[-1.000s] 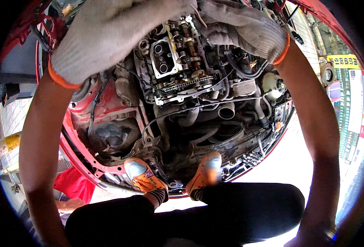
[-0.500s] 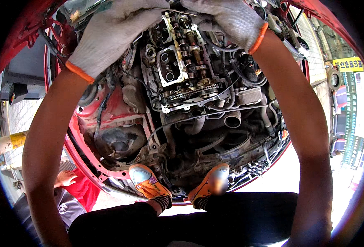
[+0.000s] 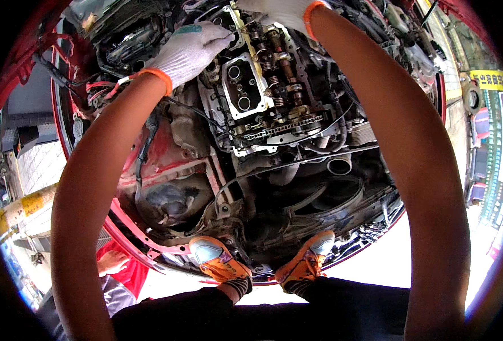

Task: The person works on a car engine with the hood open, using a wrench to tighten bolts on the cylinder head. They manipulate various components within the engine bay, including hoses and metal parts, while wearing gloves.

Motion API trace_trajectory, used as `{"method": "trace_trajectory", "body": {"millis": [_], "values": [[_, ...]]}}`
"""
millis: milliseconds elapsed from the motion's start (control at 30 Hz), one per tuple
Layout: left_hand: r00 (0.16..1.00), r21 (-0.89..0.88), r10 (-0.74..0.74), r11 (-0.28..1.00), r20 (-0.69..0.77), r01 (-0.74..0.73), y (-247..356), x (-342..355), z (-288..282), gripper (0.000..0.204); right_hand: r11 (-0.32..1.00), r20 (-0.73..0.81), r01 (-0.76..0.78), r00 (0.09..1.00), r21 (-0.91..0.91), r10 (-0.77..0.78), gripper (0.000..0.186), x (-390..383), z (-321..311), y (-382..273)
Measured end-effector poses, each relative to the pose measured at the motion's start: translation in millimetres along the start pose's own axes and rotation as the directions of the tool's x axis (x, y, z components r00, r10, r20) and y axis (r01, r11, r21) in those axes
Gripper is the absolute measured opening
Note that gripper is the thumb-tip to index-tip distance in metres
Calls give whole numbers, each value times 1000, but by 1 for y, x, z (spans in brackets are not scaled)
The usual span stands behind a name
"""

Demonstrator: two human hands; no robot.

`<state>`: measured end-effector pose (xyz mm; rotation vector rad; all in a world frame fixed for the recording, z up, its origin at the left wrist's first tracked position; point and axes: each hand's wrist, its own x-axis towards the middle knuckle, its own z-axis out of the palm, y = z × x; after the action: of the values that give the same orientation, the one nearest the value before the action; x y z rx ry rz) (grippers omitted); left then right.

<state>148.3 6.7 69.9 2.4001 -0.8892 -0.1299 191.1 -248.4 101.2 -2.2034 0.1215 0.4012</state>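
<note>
My left hand (image 3: 190, 50), in a pale knit glove with an orange cuff, pinches a thin rod or wire (image 3: 240, 28) over the upper part of an open engine. My right hand (image 3: 280, 11), gloved likewise, is at the top edge by the rod's far part; its fingers are mostly hidden. Beneath both hands lie the exposed camshaft (image 3: 280, 79) with springs, a pale rectangular gasket face (image 3: 257, 99) around round bores, and a timing chain (image 3: 280, 128). Dark hoses and wiring surround the engine.
My orange shoes (image 3: 214, 258) rest on the front of the red car body (image 3: 121, 221). Behind my left forearm, another person's hand (image 3: 112, 261) lies by red cloth (image 3: 138, 273). A yellow banner (image 3: 487, 79) hangs at right, a yellow-taped bar (image 3: 21, 207) at left.
My left hand has moved rightward, my right hand up and leftward, and the thin rod between them now slants more steeply. The view has shifted slightly.
</note>
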Motion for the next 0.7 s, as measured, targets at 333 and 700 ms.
{"method": "trace_trajectory", "body": {"millis": [333, 700], "values": [[981, 16, -141, 990, 132, 140, -35, 36, 43, 36, 978, -106, 19, 993, -210, -42, 11, 49, 36, 43], [983, 156, -85, 986, 163, 60, -41, 48, 71, 36, 625, 40, 111, 991, -773, -126, 31, 73, 49, 37]]}}
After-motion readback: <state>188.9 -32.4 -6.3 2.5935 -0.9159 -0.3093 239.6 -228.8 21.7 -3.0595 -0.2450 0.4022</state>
